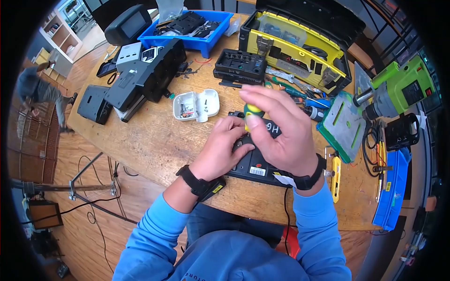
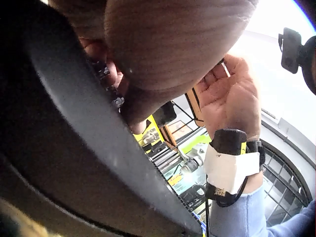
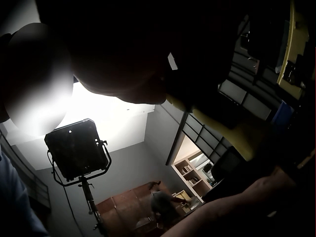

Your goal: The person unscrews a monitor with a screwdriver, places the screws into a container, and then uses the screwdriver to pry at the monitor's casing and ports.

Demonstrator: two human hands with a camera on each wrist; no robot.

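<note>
A screwdriver (image 1: 253, 110) with a green and yellow handle stands over a black device casing (image 1: 243, 168) at the table's front edge. Thumb and fingers of my right hand (image 1: 286, 129) hold its handle from above, with the upper fingers stretched out past it. My left hand (image 1: 222, 146) rests on the casing, thumb flat on its surface and fingertips close to the screwdriver's lower end; whether they pinch it I cannot tell. White lettering, a barcode label (image 1: 257, 171) and a red dot mark the casing. In the right wrist view the work is mostly dark.
A small white case (image 1: 196, 105) with screws lies open ahead. Black devices (image 1: 133, 84) are stacked on the left, near a blue bin (image 1: 206, 43). A yellow toolbox (image 1: 300, 58), a green drill stand (image 1: 344, 124) and a yellow cutter (image 1: 335, 178) are to the right.
</note>
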